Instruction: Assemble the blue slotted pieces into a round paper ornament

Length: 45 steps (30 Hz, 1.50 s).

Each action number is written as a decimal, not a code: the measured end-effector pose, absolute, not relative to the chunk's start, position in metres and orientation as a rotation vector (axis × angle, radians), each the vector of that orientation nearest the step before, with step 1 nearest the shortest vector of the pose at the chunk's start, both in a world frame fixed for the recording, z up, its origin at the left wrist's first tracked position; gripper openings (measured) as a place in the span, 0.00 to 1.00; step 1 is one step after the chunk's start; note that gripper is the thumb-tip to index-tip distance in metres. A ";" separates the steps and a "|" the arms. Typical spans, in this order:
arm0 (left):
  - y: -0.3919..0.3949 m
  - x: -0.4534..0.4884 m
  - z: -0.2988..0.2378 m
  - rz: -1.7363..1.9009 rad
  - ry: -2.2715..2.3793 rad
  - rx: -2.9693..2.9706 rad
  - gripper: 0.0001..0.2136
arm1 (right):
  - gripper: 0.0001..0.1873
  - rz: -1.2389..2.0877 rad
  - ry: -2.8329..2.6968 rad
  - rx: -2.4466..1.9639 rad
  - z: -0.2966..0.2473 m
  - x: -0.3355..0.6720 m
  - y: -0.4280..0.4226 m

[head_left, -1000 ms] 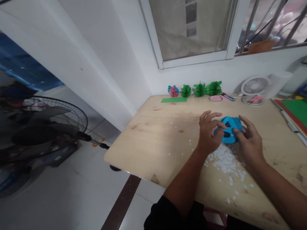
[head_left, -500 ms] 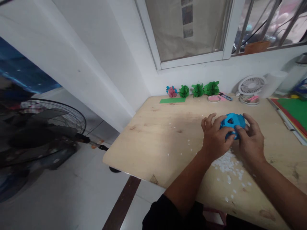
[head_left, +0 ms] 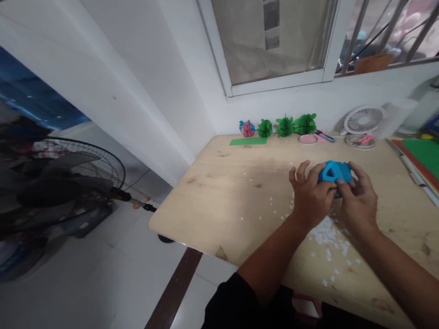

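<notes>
Both hands hold a blue piece (head_left: pixel 338 171) just above the table; it looks like folded paper and has a dark triangular opening on the side facing me. My left hand (head_left: pixel 310 194) grips its left side, with thumb and forefinger on it and the other fingers raised apart. On the other side my right hand (head_left: pixel 360 196) closes round it, thumb pressing the front and forefinger over the top right edge. The underside is partly hidden by my fingers. Many small white paper bits (head_left: pixel 325 233) lie scattered on the table below the hands.
Along the back of the wooden table (head_left: pixel 212 196) stand green paper figures (head_left: pixel 305 123) and a pink-and-blue one (head_left: pixel 247 129). A green strip (head_left: pixel 248 141), a utility knife (head_left: pixel 324 135), a small white fan (head_left: pixel 364 119) and coloured sheets (head_left: pixel 423 155) lie nearby. A large fan (head_left: pixel 68 178) stands left.
The view has shifted slightly. Both hands keep hold of the blue piece, which looks tipped a little so that less of its lower part shows.
</notes>
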<state>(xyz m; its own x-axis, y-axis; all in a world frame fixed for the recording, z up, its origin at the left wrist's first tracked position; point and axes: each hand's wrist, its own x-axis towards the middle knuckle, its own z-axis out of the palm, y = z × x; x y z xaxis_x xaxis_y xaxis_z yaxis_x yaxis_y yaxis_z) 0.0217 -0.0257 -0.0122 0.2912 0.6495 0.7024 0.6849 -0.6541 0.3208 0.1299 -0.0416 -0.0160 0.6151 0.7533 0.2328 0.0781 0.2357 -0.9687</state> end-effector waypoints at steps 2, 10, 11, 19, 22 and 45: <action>-0.026 0.023 -0.014 -1.348 -1.268 -2.479 0.07 | 0.35 0.564 -0.805 -1.265 -0.016 0.129 -0.043; -0.026 0.024 -0.015 -1.399 -1.286 -2.514 0.05 | 0.36 0.586 -0.757 -1.233 -0.013 0.126 -0.043; -0.027 0.024 -0.015 -1.403 -1.287 -2.508 0.05 | 0.37 0.603 -0.743 -1.223 -0.013 0.126 -0.043; -0.027 0.029 -0.020 -1.450 -1.234 -2.445 0.09 | 0.36 0.648 -0.690 -1.240 -0.011 0.124 -0.044; -0.027 0.029 -0.020 -1.437 -1.232 -2.445 0.09 | 0.38 0.664 -0.687 -1.230 -0.010 0.121 -0.045; -0.024 0.013 -0.006 -1.338 -1.171 -2.715 0.03 | 0.36 0.686 -0.590 -1.276 0.007 0.127 -0.045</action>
<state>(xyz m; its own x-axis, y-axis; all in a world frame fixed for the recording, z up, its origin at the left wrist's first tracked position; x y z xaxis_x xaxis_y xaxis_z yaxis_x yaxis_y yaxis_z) 0.0130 -0.0237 -0.0063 0.4015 0.6447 0.6505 0.5591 -0.7351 0.3834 0.1265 -0.0449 0.0066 0.6675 0.7442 0.0220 -0.1323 0.1476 -0.9801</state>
